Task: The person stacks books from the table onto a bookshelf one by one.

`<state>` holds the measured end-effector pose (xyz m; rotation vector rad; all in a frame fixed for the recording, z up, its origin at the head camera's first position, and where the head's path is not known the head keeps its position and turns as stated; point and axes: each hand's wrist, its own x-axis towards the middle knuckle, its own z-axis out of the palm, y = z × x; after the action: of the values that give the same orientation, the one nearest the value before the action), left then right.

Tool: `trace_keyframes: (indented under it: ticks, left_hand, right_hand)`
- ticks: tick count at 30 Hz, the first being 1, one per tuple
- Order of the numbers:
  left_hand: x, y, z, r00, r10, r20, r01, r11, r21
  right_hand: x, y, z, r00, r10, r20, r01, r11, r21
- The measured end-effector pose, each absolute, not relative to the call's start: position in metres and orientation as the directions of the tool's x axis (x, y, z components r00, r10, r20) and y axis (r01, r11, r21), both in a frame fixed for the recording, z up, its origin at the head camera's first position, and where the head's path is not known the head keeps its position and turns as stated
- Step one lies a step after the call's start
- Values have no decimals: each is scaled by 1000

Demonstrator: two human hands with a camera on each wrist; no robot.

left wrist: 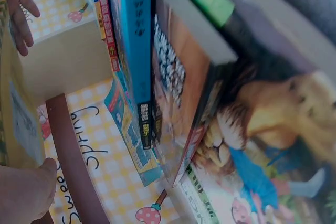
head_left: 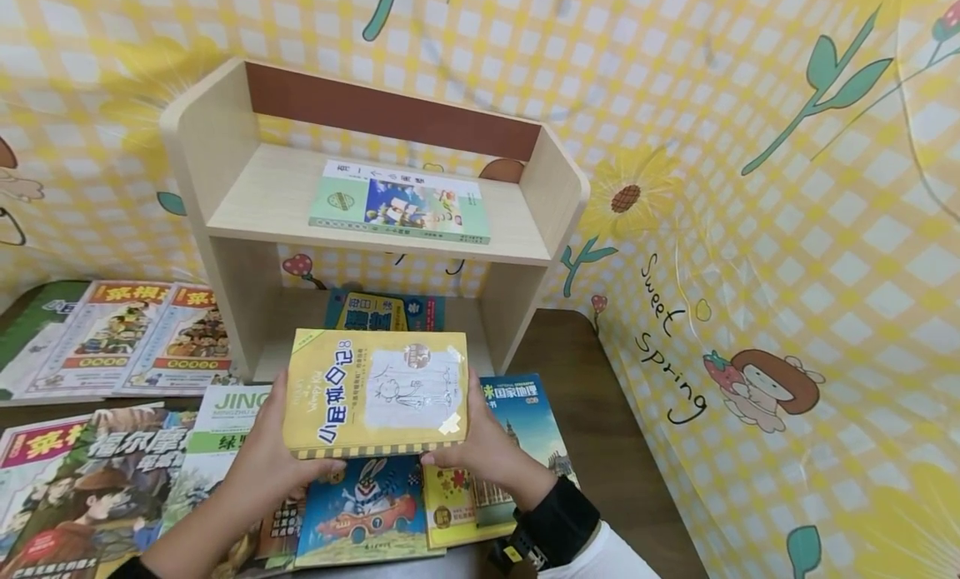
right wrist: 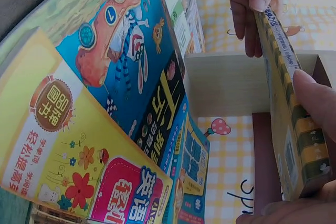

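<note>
I have the yellow book (head_left: 375, 393) held flat between both hands, above the spread of books and just in front of the wooden shelf (head_left: 375, 221). My left hand (head_left: 264, 462) grips its left edge with the thumb curled over the cover; my right hand (head_left: 487, 450) clamps the right edge, fingers underneath and thumb on the striped spine, which the right wrist view shows plainly. A pencil sketch on a white patch covers the book's front.

Directly under it lie a blue rabbit picture book (head_left: 367, 504) and a blue geography book (head_left: 525, 421). On the shelf's upper board a green book (head_left: 401, 206) lies flat; another blue and yellow book (head_left: 386, 311) lies in the lower opening. Comic volumes (head_left: 127, 337) fan out across the dark table (head_left: 592, 412) to the left.
</note>
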<state>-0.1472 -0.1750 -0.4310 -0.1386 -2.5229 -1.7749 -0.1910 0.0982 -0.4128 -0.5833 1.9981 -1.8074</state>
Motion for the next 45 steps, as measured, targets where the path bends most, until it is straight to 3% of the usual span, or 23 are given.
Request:
trace_keyframes:
  ticks: [5, 9, 19, 27, 32, 45]
  left_hand:
    - [-151, -175, -429, -993, 66, 101, 117, 337, 934]
    - [-146, -173, -422, -994, 36, 106, 111, 377, 919]
    - [-130, -171, -375, -970, -21, 241, 204, 468, 860]
    - [-144, -170, -337, -928, 2, 373, 323, 502, 802]
    - [-163, -168, -320, -908, 18, 418, 380, 456, 805]
    - [-200, -174, -281, -950, 54, 306, 294, 481, 826]
  right_hand:
    - [-193, 99, -414, -872, -489, -12, -65, 141, -988]
    - [-191, 101, -409, -875, -483, 29, -91, 105, -990]
    - [-182, 104, -362, -849, -501, 169, -223, 49, -974]
    - [-196, 108, -334, -841, -484, 243, -299, 40, -954]
    - [-213, 107, -318, -830, -466, 307, -362, 30, -932]
    - [-244, 96, -291, -898, -365, 245, -300, 101, -949]
